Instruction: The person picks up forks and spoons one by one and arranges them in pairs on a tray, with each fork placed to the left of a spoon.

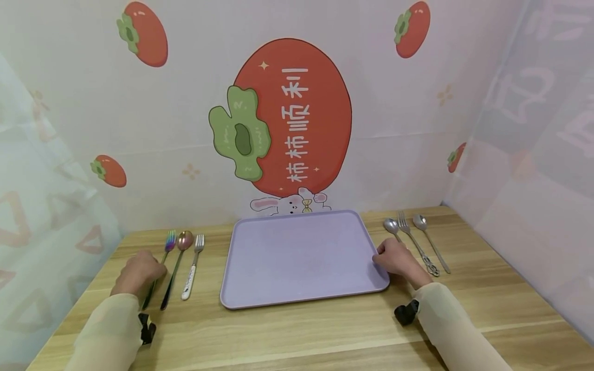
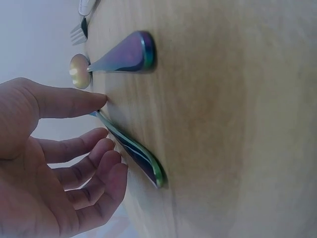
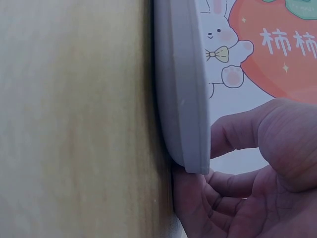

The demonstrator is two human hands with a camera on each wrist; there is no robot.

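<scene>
My left hand (image 1: pixel 139 270) is low over a rainbow-coloured fork (image 1: pixel 170 240) on the left. In the left wrist view the fork's handle (image 2: pixel 136 148) runs between thumb and fingers, with a gap around it. The fork lies on the table. Beside it lies a spoon (image 1: pixel 184 241) with a rose-gold bowl and dark handle, then a fork (image 1: pixel 188 282) with a white patterned handle. My right hand (image 1: pixel 396 256) grips the right edge of a lilac tray (image 1: pixel 301 257), thumb at the rim's upper side and fingers at its underside in the right wrist view.
Right of the tray lie a silver spoon (image 1: pixel 391 225), a silver fork (image 1: pixel 413 239) with an ornate handle, and another silver spoon (image 1: pixel 431 242). The wooden table (image 1: pixel 297 340) backs onto a curtain (image 1: pixel 185 118) printed with persimmons and a rabbit. Curtains hang at both sides too.
</scene>
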